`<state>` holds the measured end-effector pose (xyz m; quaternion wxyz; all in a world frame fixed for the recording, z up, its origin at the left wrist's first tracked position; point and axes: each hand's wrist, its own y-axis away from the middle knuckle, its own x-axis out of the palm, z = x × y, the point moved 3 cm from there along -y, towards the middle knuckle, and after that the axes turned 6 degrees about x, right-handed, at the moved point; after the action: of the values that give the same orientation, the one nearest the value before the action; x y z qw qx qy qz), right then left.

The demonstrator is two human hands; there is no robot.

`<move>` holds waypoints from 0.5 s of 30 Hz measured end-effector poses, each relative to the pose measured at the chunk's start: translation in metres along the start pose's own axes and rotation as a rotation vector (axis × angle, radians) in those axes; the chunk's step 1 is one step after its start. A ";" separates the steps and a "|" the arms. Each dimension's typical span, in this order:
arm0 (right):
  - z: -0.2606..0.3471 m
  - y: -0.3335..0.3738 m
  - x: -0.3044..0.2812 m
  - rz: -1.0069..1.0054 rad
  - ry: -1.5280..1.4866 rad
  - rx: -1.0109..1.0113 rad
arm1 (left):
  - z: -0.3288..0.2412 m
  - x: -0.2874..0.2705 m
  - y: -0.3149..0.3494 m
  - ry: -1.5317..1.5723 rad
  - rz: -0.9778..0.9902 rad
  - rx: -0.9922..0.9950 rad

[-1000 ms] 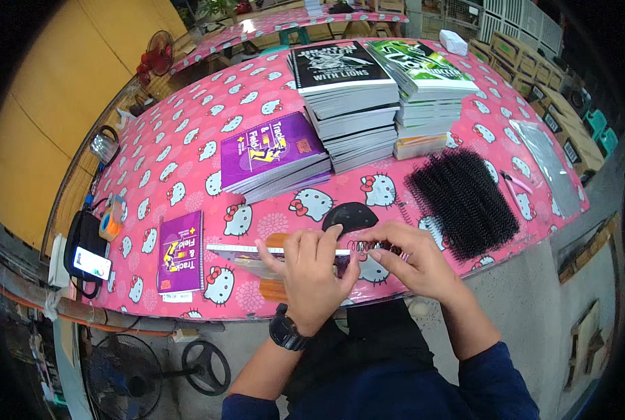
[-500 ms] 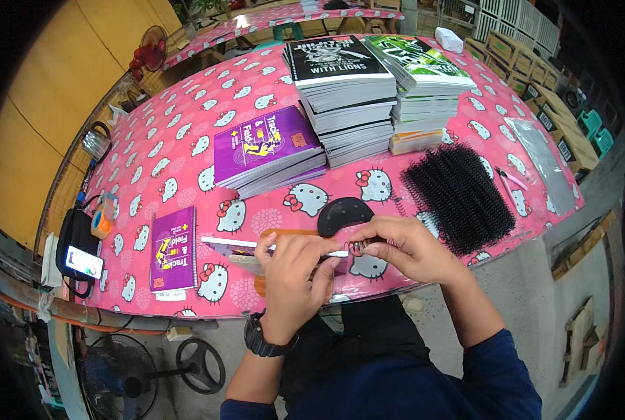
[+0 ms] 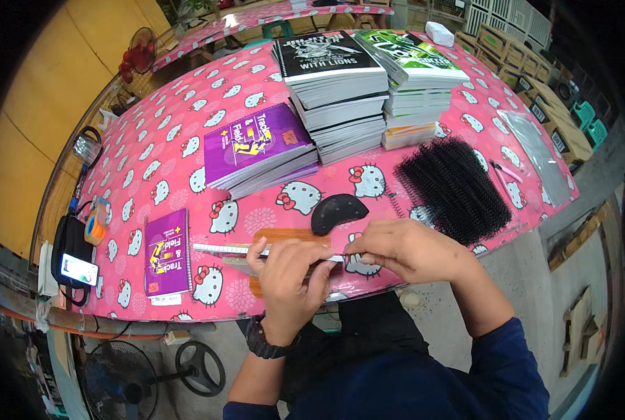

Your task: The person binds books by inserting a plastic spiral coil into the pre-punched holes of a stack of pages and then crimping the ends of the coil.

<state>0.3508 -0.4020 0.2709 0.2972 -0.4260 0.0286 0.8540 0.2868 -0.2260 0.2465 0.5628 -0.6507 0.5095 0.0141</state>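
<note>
Open tablecloth (image 3: 141, 150) at left leaves room to pass between the lone notebook (image 3: 167, 253) and purple stack (image 3: 260, 143), but tall book stacks (image 3: 337, 101) block the far middle, the coil pile (image 3: 456, 192) the right, and the left hand (image 3: 291, 271), right hand (image 3: 414, 252) and black half-moon piece (image 3: 339, 213) the near middle.

The left wall (image 3: 64, 98) is yellow, the floor (image 3: 526, 276) seemingly concrete.

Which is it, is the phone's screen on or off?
On: the phone glows bright white, with some coloured shapes showing.
</note>
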 end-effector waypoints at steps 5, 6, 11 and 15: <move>0.006 -0.004 0.001 -0.076 -0.138 0.127 | -0.004 0.000 -0.007 0.010 0.038 -0.047; 0.005 -0.007 0.002 -0.073 -0.230 0.121 | -0.003 0.002 -0.004 -0.008 0.098 -0.004; -0.092 -0.054 0.018 -0.034 -0.287 0.281 | -0.006 0.006 -0.009 -0.041 0.256 0.025; -0.136 -0.082 0.056 0.140 0.156 0.052 | -0.003 -0.002 -0.011 -0.095 0.216 0.047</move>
<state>0.4656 -0.3488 0.1594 0.2445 -0.4804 0.1036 0.8359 0.2917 -0.2291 0.2570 0.5966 -0.5772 0.5498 0.0934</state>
